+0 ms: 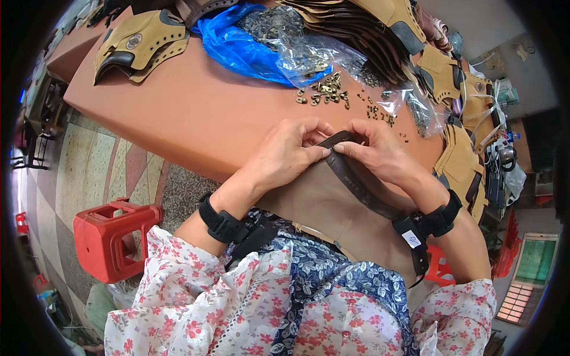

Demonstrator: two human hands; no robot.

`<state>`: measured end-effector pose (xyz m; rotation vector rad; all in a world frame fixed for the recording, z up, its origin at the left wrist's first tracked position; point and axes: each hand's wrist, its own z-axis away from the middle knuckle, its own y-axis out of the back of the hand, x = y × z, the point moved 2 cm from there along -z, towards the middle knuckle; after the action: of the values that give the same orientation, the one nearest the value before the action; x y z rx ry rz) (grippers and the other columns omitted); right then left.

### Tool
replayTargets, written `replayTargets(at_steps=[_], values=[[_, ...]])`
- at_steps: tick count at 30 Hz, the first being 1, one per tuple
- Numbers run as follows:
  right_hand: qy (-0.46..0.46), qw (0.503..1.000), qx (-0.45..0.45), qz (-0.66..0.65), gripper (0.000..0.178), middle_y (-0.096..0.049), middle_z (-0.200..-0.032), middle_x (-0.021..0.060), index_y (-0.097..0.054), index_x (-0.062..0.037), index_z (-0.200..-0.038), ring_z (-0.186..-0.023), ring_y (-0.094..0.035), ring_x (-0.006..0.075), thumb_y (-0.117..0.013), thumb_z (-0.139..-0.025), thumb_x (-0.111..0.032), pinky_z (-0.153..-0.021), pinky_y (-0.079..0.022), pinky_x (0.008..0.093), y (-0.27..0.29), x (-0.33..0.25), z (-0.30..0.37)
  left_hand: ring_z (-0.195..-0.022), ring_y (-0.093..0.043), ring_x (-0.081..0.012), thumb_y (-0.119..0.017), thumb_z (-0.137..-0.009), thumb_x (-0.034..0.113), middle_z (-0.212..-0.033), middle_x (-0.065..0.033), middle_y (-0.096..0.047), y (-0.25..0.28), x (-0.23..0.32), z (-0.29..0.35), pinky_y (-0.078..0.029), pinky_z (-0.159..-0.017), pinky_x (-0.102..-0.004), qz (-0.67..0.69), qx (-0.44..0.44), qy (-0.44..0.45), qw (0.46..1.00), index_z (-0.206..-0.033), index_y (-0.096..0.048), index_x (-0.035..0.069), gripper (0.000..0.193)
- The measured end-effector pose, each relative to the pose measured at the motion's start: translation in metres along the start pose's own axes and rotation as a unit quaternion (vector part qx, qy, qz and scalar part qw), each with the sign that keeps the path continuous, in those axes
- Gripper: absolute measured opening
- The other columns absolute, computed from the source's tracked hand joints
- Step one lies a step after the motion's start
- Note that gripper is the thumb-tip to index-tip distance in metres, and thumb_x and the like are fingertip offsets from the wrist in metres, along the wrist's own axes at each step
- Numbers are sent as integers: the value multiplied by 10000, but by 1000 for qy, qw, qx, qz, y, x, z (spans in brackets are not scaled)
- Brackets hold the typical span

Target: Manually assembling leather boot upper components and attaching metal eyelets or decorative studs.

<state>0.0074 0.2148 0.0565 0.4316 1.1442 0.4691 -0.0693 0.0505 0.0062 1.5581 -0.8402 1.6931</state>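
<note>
A taupe leather piece [314, 199] with a dark brown padded edge band [362, 193] lies across my lap and up against the table edge. My left hand [288, 148] pinches the end of the dark band between thumb and fingers. Just to its right, my right hand [380, 151] grips the same band, thumb pressed on top near the left thumb. Whatever small part may lie under the thumbs is hidden. Beyond the hands, brass-coloured metal fittings [326, 92] and smaller brass-coloured pieces [380, 114] are scattered on the table.
The orange-brown table [148, 113] carries a blue plastic bag [228, 50], clear bags of small hardware [297, 59] and a tan leather piece [142, 44]. Stacked leather parts [362, 35] stand at the back, more tan pieces [460, 163] at right. A red stool [113, 237] stands at left.
</note>
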Motion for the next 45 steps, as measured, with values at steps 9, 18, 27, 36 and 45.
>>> replayTargets(at_steps=[9, 18, 27, 36, 45], values=[[-23, 994, -9, -110, 173, -637, -859, 1, -648, 25, -1037, -800, -567, 62, -586, -930, -96, -724, -477, 242, 8, 9, 4, -819, -627, -82, -645, -871, 21, -919, -60, -694, 0, 1, -2, -511, -734, -223, -24, 5, 19, 1000, -1087, -649, -51, 228], [8, 996, 9, -85, 196, -649, -871, 31, -636, 41, -1049, -801, -580, 82, -587, -927, -104, -721, -483, 261, 7, 11, 2, -718, -653, -129, -648, -843, 81, -800, -102, -713, -6, -6, -6, -517, -667, -290, -21, 55, -5, 998, -983, -698, -32, 186], [71, 996, 55, 11, 187, -670, -860, 149, -621, 38, -1001, -780, -638, 214, -595, -877, -99, -731, -502, 341, 1, 14, -2, -754, -614, -79, -634, -875, 55, -845, -42, -689, -7, -2, -4, -501, -687, -237, -35, 50, 4, 998, -1009, -685, -35, 169], [80, 991, 97, 35, 171, -672, -797, 143, -638, 29, -972, -734, -651, 218, -586, -846, -74, -699, -513, 350, -9, 11, -4, -680, -630, -120, -647, -817, 58, -761, -74, -695, -9, -11, -6, -513, -644, -284, -52, 87, -27, 994, -941, -692, -31, 159], [40, 983, 143, 107, 286, -673, -907, 108, -629, 4, -1126, -827, -643, 163, -649, -882, -143, -709, -500, 293, 52, -12, 76, -731, -589, -44, -659, -873, 46, -834, -5, -671, -7, -7, -6, -465, -648, -188, -9, 52, 20, 998, -963, -665, -1, 102]])
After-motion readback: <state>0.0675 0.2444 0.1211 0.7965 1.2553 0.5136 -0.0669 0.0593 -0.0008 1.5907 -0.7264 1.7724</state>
